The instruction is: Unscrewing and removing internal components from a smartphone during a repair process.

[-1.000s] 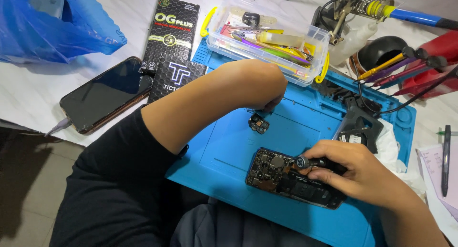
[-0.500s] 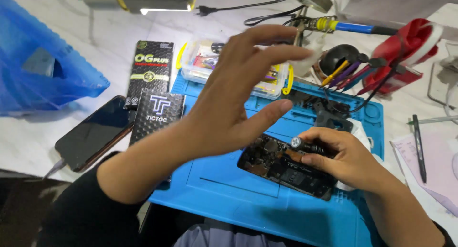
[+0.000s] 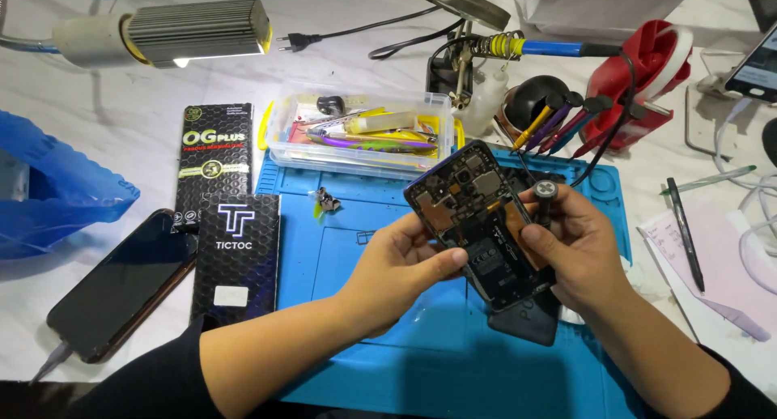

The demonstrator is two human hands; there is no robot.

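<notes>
Both my hands hold an opened phone (image 3: 473, 225), tilted above the blue work mat (image 3: 364, 322) with its bare circuit board and battery facing me. My left hand (image 3: 396, 261) grips its lower left edge with thumb and fingers. My right hand (image 3: 579, 245) holds the right edge, thumb pressed on the phone's inside. The same hand's fingers hold a small screwdriver (image 3: 544, 195) with a round silver cap, upright beside the phone. A dark back cover (image 3: 528, 322) lies on the mat under the phone.
A small loose part (image 3: 326, 200) lies on the mat. Behind it stands a clear tool box (image 3: 360, 136). Two black boxes (image 3: 235, 253), a cabled phone (image 3: 121, 285) and a blue bag (image 3: 48, 184) sit left. A soldering iron (image 3: 526, 46), screwdriver stand (image 3: 558, 115) and pen (image 3: 684, 233) sit right.
The phone lay on the mat under my right hand while my left hand was raised over it. Now both hands hold the phone lifted and tilted. My view has risen toward the lamp.
</notes>
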